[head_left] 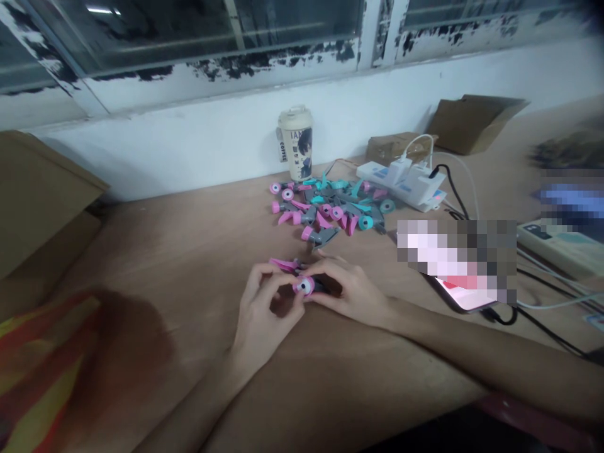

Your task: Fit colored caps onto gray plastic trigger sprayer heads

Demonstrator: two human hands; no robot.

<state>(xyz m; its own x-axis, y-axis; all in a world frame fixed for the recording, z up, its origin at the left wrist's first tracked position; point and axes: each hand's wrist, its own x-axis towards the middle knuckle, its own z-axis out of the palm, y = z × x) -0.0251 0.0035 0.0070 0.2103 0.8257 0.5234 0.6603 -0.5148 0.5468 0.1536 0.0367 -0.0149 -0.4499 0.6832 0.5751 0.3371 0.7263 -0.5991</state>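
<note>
Both of my hands meet over the wooden table [189, 251] around one small plastic sprayer part [304, 285] with a pink round cap and grey body. My left hand [264, 314] pinches the pink cap from the left with curled fingers. My right hand [349, 289] grips the grey body from the right. A pink trigger piece [282, 263] sticks out just behind my left fingers. Farther back lies a pile of several pink, teal and grey sprayer parts [330, 211].
A cream coffee cup [296, 143] stands against the white wall behind the pile. A white power strip [406, 179] with plugs and cables lies to the right, beside a phone [467, 296]. Cardboard boxes [42, 195] sit at the left and back right.
</note>
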